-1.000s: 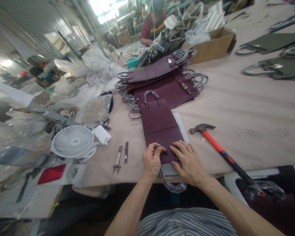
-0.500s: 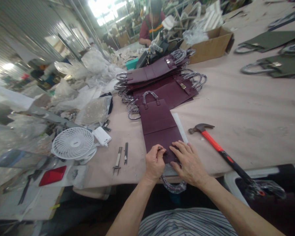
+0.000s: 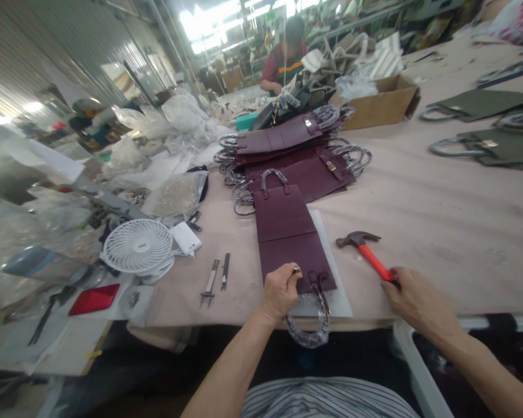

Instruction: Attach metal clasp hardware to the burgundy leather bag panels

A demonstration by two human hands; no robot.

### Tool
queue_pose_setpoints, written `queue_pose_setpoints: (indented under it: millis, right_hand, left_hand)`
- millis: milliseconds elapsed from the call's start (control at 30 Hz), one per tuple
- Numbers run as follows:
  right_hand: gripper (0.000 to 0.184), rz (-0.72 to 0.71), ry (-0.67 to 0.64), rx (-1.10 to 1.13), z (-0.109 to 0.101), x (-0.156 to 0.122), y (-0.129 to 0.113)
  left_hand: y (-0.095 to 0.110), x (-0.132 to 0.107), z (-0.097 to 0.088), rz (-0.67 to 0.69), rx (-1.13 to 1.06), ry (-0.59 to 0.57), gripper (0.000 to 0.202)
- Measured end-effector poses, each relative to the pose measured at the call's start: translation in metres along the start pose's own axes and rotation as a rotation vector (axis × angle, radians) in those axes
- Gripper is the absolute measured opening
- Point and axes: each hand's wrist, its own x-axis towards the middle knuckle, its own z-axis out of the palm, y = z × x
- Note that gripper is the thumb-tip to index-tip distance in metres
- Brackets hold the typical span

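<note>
A dark burgundy bag panel [image 3: 285,223] lies along the front of the table, with a film-wrapped handle at each end. The near handle [image 3: 307,337] hangs past the table edge. On the panel's near end rests my left hand [image 3: 281,290], closed around a slim metal punch [image 3: 295,269]; only its round top shows above the fingers. To the right, my right hand [image 3: 422,302] has its fingers wrapped round the black part of the grip of a claw hammer [image 3: 372,258]. The hammer's head lies toward the far left on the table. A white board [image 3: 337,290] sticks out from under the panel.
Behind the panel is a stack of burgundy bag pieces [image 3: 283,136]. Left of it lie a caliper [image 3: 209,284], a dark narrow tool [image 3: 225,271], a white fan [image 3: 137,247] and a red case [image 3: 95,299]. Green bag pieces [image 3: 501,145] and a cardboard box [image 3: 381,104] stand farther off, near another person.
My right hand has left the panel and moved right onto the hammer's grip. My left hand stays on the panel with the punch. The view has tilted slightly.
</note>
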Motion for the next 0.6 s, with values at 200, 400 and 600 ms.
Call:
queue_pose_setpoints:
  millis: [200, 400, 600]
  right_hand:
    - [0.017, 0.414, -0.607, 0.987, -0.034, 0.006, -0.036]
    - [0.032, 0.095, -0.253, 0.785, -0.092, -0.024, -0.097]
    - [0.039, -0.526, 0.190, 0.265, -0.101, -0.048, -0.117]
  left_hand:
    - [0.000, 0.003, 0.003, -0.079, -0.033, 0.011, 0.013]
    - [-0.002, 0.003, 0.004, -0.044, 0.000, 0.015, 0.013]
    - [-0.004, 0.001, 0.005, -0.005, 0.032, 0.015, 0.014]
